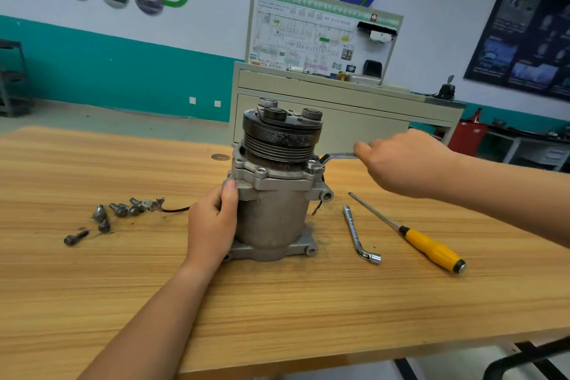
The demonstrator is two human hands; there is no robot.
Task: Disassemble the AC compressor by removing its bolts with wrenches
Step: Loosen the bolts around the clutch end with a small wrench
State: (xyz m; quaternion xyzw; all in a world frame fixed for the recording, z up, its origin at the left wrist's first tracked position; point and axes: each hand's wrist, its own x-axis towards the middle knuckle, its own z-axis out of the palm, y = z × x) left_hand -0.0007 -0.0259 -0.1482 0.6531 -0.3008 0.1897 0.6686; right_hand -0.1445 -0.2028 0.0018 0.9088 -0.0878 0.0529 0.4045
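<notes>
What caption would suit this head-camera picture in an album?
Left hand steadies the upright AC compressor while the right hand holds a wrench on its flange; loose bolts lie on the table.

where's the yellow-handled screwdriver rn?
Head view: the yellow-handled screwdriver lies flat on the wooden table, right of the grey metal AC compressor, just right of the bent silver socket wrench.

One grey cast-metal AC compressor [271, 194] with a black grooved pulley. Loose dark steel bolts [118, 210]: at least six, toward the left edge of the light wooden bench [277, 302]; the cluster overlaps, so the exact count is unclear. One flat silver offset wrench [337, 157]. One chrome L-shaped socket wrench [357, 234]. One yellow-handled screwdriver [428, 247]. Two hands: left hand [212, 225], right hand [404, 160].
</notes>
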